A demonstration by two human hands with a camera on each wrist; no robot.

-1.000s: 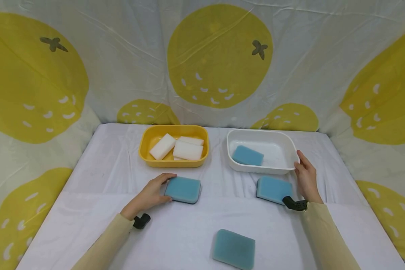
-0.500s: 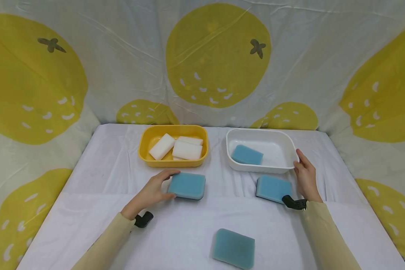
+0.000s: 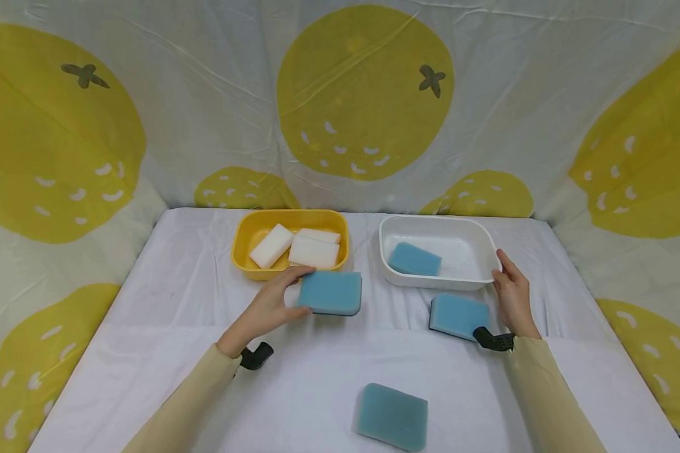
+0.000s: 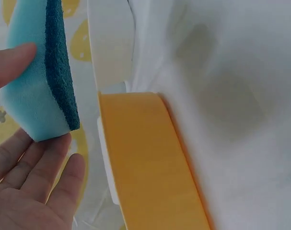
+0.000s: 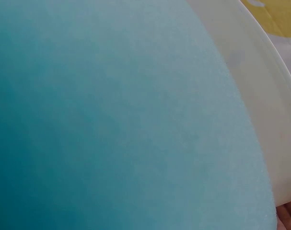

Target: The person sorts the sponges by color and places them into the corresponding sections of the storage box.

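My left hand [image 3: 266, 308] holds a blue sponge [image 3: 331, 293] by its left end. My thumb is at the near corner and my fingers are at the far corner, spread just as wide as the bit of sponge between them. It is up off the white cloth [image 3: 311, 390], with its pale soft side on top and its dark rough side under. It is in front of the yellow tub [image 3: 260, 275], and the left wrist view shows a gap between the two. Some white blocks [image 3: 314, 251] are in the yellow tub, one on the left and the rest bunched on the right.

My right hand [image 3: 514, 299] is at the right end of the white tub [image 3: 464, 255]. My thumb and a finger grip it there, a little apart. I can't tell how my other fingers lie. A second sponge [image 3: 415, 259] is inside that tub, on the left. A third sponge [image 3: 456, 313] is on the cloth in front, next to my right wrist, and a fourth sponge [image 3: 393, 416] is down nearer to me
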